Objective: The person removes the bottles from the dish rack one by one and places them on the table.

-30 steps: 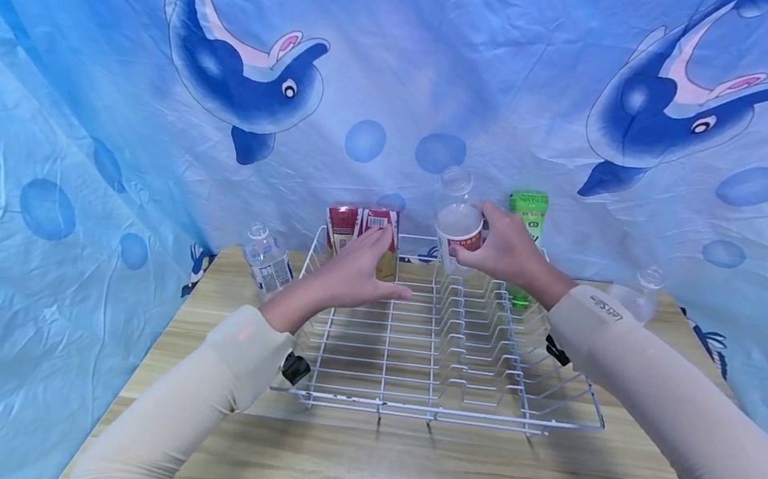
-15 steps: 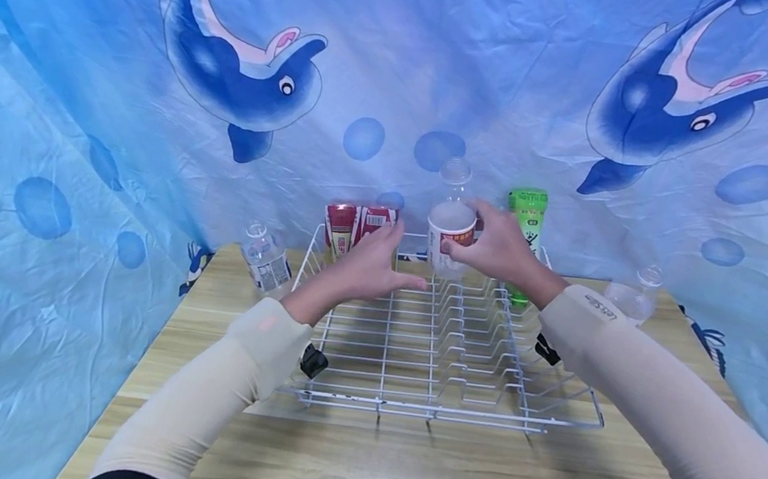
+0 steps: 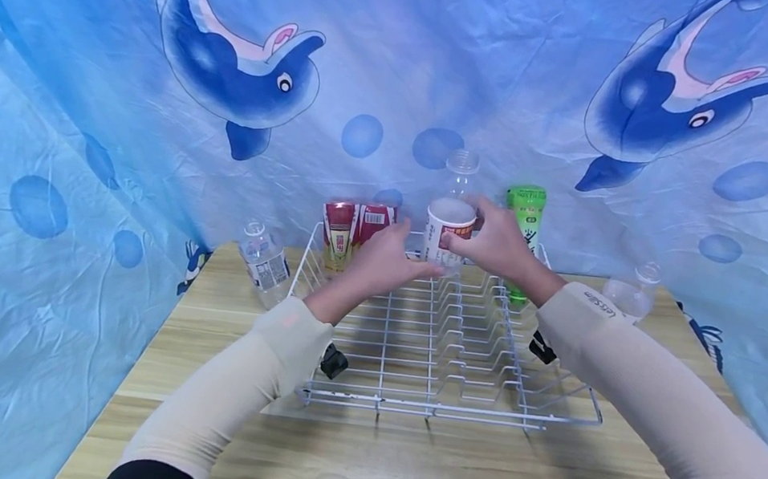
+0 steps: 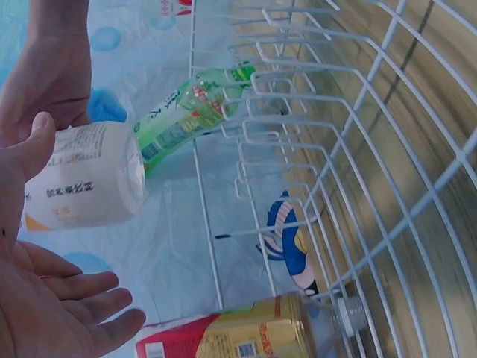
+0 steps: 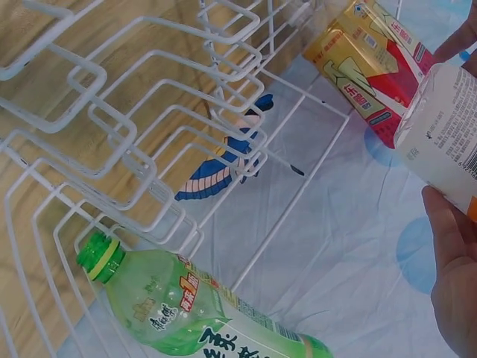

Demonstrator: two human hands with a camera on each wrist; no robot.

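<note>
A clear plastic bottle (image 3: 437,238) with a broad white label stands upright above the back of the white wire rack (image 3: 449,407). My right hand (image 3: 500,243) grips it from the right, thumb in front. My left hand (image 3: 384,260) is just left of it, fingers extended and spread. In the left wrist view, the left thumb overlaps the bottle (image 4: 86,175); whether they touch, I cannot tell. Two red-and-gold drink cartons (image 3: 337,237) stand at the rack's back left, partly behind the left hand. A green bottle (image 3: 525,205) stands at its back right.
The wire rack has raised dividers right of centre and sits on a wooden table (image 3: 396,476). Outside it stand a labelled clear bottle (image 3: 266,260) on the left and another clear bottle (image 3: 640,289) on the right. A blue dolphin-print curtain (image 3: 395,47) hangs behind.
My right hand has brought the bottle slightly left and from tilted to upright. My left hand has moved right, closer to the bottle, uncovering more of the left carton.
</note>
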